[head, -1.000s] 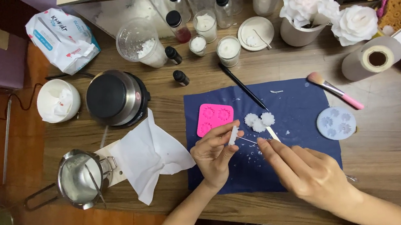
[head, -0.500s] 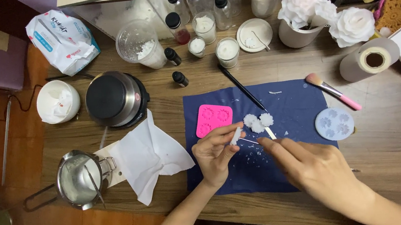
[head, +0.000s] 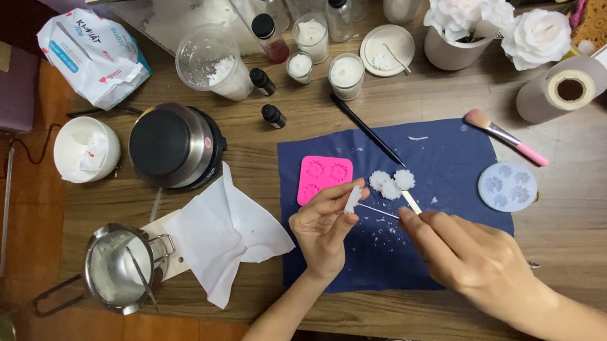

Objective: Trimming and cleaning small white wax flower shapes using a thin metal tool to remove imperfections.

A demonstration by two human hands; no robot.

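White wax flower sits pinched in the left hand fingers above the blue cloth; the right hand fingers clamp a thin tool trimming it. Three finished flowers lie beside the pink mould, so several look done, this one not yet.

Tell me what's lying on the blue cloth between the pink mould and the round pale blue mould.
In the head view, three small white flower-shaped pieces sit between the pink mould and the pale blue mould, on the blue cloth.
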